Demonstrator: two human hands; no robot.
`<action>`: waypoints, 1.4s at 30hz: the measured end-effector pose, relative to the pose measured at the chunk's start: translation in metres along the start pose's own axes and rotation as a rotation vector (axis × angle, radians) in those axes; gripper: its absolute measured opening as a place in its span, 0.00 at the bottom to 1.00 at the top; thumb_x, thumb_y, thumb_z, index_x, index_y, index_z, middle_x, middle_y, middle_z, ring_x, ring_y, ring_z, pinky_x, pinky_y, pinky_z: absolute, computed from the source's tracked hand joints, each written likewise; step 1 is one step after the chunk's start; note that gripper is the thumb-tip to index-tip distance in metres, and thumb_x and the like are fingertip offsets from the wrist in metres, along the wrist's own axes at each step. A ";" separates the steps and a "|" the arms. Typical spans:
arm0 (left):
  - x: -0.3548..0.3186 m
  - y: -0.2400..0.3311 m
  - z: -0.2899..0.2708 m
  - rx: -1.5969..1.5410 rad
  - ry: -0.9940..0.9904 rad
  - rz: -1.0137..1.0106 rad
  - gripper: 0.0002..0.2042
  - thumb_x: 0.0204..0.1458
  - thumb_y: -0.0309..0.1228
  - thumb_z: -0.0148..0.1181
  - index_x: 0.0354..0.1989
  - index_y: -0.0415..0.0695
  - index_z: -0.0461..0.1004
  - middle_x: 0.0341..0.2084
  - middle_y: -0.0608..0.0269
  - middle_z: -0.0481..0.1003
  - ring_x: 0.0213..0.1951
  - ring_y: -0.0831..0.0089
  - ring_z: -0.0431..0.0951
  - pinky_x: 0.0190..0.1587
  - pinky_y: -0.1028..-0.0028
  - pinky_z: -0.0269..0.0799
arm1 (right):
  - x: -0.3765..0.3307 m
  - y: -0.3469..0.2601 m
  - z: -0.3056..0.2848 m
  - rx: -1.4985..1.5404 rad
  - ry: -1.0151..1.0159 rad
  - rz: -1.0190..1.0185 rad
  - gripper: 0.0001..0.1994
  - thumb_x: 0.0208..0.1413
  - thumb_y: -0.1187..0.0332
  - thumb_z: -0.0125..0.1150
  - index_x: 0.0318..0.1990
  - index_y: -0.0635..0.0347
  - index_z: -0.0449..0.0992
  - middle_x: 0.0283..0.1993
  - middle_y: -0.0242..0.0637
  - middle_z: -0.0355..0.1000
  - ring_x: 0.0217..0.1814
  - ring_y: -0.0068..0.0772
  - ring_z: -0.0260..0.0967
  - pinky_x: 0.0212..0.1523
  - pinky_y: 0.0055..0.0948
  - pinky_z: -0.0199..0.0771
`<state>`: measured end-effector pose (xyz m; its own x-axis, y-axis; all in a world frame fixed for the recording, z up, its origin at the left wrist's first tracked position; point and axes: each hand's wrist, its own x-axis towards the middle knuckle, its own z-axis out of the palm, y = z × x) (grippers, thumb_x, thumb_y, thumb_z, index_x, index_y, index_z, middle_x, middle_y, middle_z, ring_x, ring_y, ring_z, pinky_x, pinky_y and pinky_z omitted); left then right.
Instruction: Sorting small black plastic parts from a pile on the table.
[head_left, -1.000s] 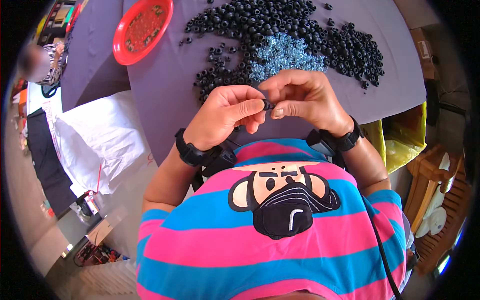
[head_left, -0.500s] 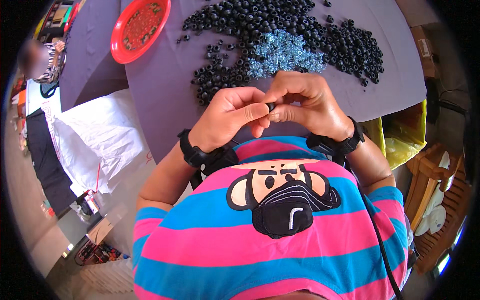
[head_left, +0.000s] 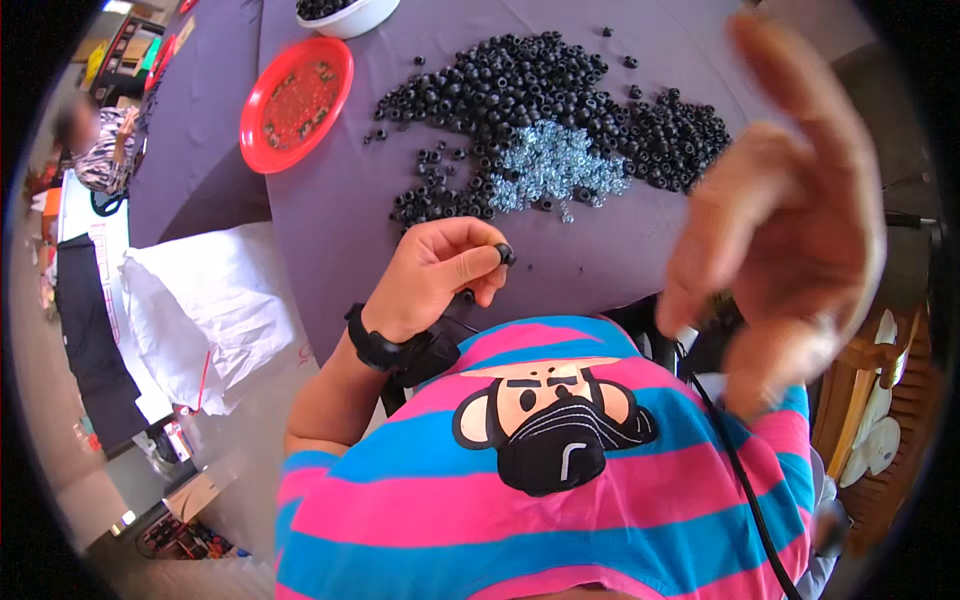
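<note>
My left hand (head_left: 436,272) is closed in front of me, above the near table edge. Between its thumb and forefinger is a small round black plastic piece (head_left: 506,254). A second dark bit (head_left: 467,296) shows by the lower fingers; whether they hold it I cannot tell. My right hand (head_left: 785,215) is raised at the right, close to the camera and blurred, fingers spread with nothing visible in them. Beyond the hands lies a wide heap of hollow black plastic pieces (head_left: 520,85). On its near side sits a smaller pile of clear bluish plastic pieces (head_left: 550,165).
A red oval tray (head_left: 262,95) stands left of the heap, and a white bowl of black pieces (head_left: 358,18) behind it. A grey cloth covers the table (head_left: 590,255). White sheeting (head_left: 215,305) lies at the left, and a person (head_left: 105,145) is farther off.
My right hand has left the left hand and swung up to the right, opening. The left hand keeps the black piece. The view has shifted, bringing the white bowl into sight.
</note>
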<state>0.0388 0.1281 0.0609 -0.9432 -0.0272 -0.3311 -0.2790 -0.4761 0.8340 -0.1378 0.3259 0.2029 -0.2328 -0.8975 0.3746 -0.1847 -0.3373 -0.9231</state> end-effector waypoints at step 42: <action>-0.002 -0.017 -0.002 -0.017 -0.028 -0.063 0.05 0.58 0.26 0.54 0.37 0.37 0.74 0.26 0.63 0.75 0.27 0.78 0.74 0.31 0.79 0.70 | 0.038 -0.077 -0.067 -0.484 0.214 -0.342 0.39 0.44 0.58 0.68 0.60 0.74 0.58 0.33 0.37 0.71 0.33 0.31 0.73 0.34 0.27 0.75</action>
<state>0.0460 0.1344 0.0470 -0.9286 0.0273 -0.3700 -0.3349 -0.4906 0.8044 -0.1961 0.3365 0.2943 -0.2610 -0.6676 0.6973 -0.6822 -0.3835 -0.6225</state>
